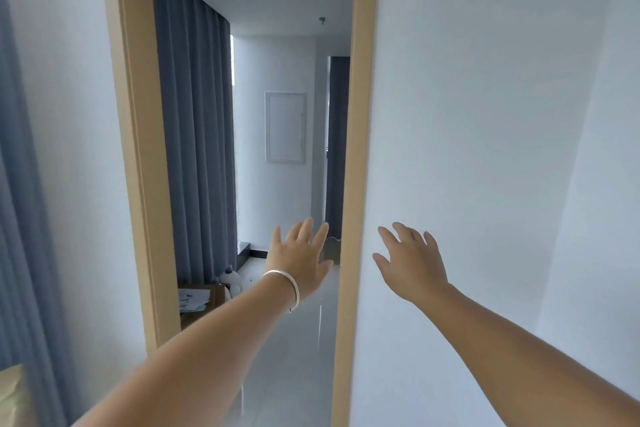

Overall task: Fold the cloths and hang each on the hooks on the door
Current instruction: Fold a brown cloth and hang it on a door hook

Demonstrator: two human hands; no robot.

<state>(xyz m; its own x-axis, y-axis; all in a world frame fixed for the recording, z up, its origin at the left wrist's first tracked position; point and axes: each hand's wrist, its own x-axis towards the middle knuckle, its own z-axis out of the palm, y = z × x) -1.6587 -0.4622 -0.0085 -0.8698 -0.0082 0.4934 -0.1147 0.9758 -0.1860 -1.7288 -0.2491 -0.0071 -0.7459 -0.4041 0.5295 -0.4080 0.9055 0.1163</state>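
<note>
Head view. Left hand [300,255]: fingers spread, empty, raised before the doorway; silver bangle [284,286] on wrist. Right hand [412,262]: fingers spread, empty, before the white wall [485,114]. Tan door frame [138,149] between wall sections. Grey curtain [195,132] beyond. Cloths, hooks: not in view.

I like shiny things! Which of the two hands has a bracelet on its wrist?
The left hand, held up in the open doorway, has a silver bracelet round its wrist. The right hand, before the white wall, has a bare wrist.
</note>
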